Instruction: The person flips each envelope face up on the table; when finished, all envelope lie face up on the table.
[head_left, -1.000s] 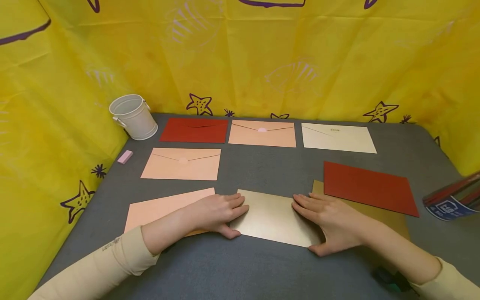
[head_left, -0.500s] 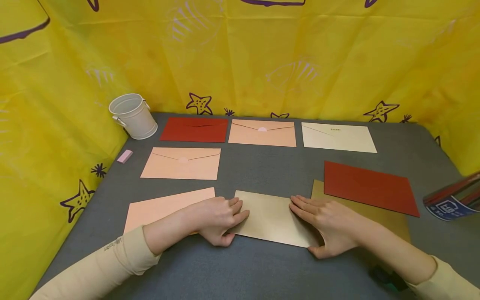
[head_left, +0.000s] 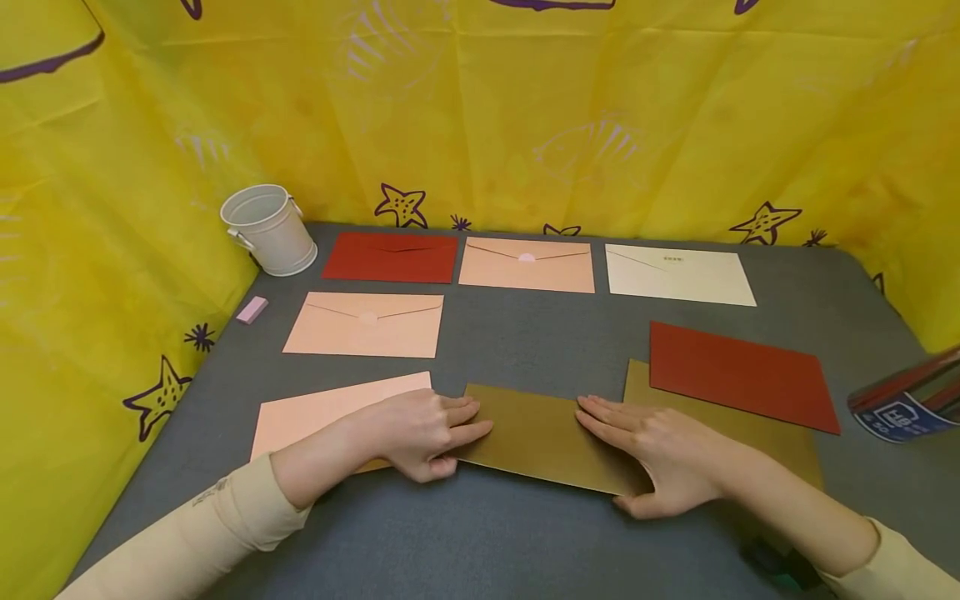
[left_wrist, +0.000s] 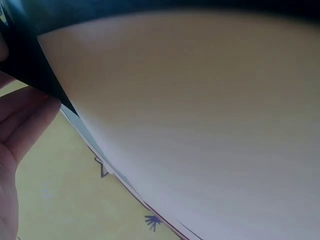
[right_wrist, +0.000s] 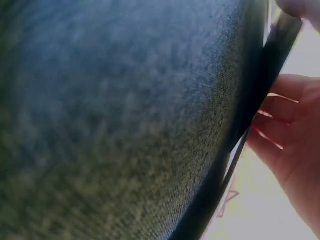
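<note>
A gold envelope [head_left: 543, 437] is held at the near middle of the grey surface [head_left: 525, 342]. Its left end is pinched by the left hand [head_left: 423, 429], thumb beneath and fingers on top; its right end is gripped by the right hand [head_left: 660, 454], fingers flat above and thumb at the near edge. A peach envelope [head_left: 322, 412] lies under the left wrist, a second gold envelope [head_left: 750, 429] under the right. Farther off, a red envelope [head_left: 738, 375] overlaps that one. A white bucket [head_left: 268, 229] stands at the far left.
</note>
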